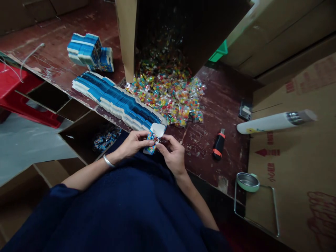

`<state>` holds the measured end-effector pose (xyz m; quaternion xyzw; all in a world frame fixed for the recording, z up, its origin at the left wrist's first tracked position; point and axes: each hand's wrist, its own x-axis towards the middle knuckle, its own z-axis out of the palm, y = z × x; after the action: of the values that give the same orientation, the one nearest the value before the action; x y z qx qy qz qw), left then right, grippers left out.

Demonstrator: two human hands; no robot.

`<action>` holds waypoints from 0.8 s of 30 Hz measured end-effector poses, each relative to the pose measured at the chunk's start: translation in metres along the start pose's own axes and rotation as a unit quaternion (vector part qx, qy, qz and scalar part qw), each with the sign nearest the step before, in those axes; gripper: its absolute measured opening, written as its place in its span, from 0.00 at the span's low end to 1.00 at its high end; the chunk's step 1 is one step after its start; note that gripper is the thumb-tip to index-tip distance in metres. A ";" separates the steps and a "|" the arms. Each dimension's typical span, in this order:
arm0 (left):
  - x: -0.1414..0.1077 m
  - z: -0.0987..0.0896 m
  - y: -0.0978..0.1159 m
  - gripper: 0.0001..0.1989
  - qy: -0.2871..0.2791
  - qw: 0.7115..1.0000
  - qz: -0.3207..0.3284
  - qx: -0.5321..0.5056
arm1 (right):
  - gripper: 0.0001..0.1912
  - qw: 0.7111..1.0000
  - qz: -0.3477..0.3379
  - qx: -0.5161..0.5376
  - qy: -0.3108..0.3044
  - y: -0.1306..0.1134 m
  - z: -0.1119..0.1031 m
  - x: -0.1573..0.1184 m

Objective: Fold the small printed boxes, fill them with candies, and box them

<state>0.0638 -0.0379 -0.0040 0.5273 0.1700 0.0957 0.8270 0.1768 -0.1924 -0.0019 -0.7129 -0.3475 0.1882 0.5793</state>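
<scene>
The box (pixel 150 146) was at the centre of the frame, just beyond the near edge of the worktop (pixel 202 148), its white flap (pixel 158 129) standing open at the top; the left hand (pixel 133 142) had it pinched between thumb and fingers on its left side; the right hand (pixel 173 154) was curled, thumb and fingertips closed on its right edge; a row of flat cartons (pixel 115 99) ran from there to the upper left; sweet packets (pixel 170 99) spread across the upper centre; a cutter (pixel 218 145) lay right of centre, near a bottle (pixel 267 123)
</scene>
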 end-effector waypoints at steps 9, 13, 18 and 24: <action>-0.003 0.011 -0.026 0.33 0.178 0.965 0.169 0.089 | 0.17 0.993 -0.031 -0.009 0.113 0.014 0.025 0.004; -0.006 0.003 -0.023 0.26 0.096 0.969 0.165 0.158 | 0.16 0.990 -0.080 -0.037 0.114 0.022 0.024 0.007; -0.007 0.000 -0.010 0.19 -0.010 0.992 0.072 0.106 | 0.09 0.982 -0.141 -0.084 0.091 0.023 0.015 0.011; -0.006 0.005 -0.005 0.21 0.044 0.992 0.086 0.075 | 0.12 0.993 -0.055 0.066 0.082 0.012 0.018 0.016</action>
<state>0.0604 -0.0462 -0.0050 0.5961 0.1667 0.1766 0.7653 0.1794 -0.1695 -0.0155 -0.6662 -0.3243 0.1196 0.6609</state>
